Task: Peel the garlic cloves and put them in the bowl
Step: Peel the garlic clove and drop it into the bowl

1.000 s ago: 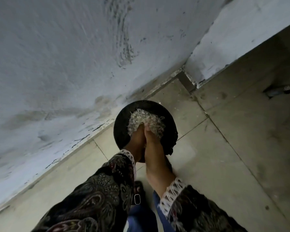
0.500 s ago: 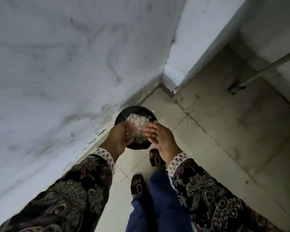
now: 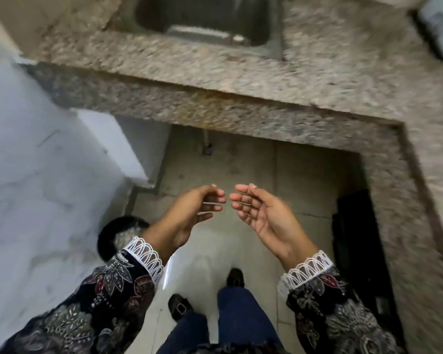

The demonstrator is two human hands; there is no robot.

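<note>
A dark round container (image 3: 110,235) sits on the floor by the white wall, low on the left, partly hidden behind the left sleeve (image 3: 128,272). A pale, flaky heap shows inside it; it looks like garlic skins rather than cloves, though the blur makes that uncertain, and I cannot tell whether this is the bowl the task means. No cloves can be made out anywhere.

The left hand (image 3: 192,213) and the right hand (image 3: 258,213) hang in the air above the floor tiles, well clear of the container, palms turned toward each other. The fingers (image 3: 215,200) of both hands are loosely spread and hold nothing; their tips are near each other but apart.

Ahead is a speckled stone surface (image 3: 215,70) with a steel sink (image 3: 205,21) set in it, blurred by the camera's motion. A dark object (image 3: 356,238) stands on the floor under the surface on the right.

With both hands free, this looks like a pause between steps, probably around disposal of the peels. The next move likely calls for going to wherever the garlic and bowl are, neither of which is clearly in sight, or rinsing the hands at the sink.
</note>
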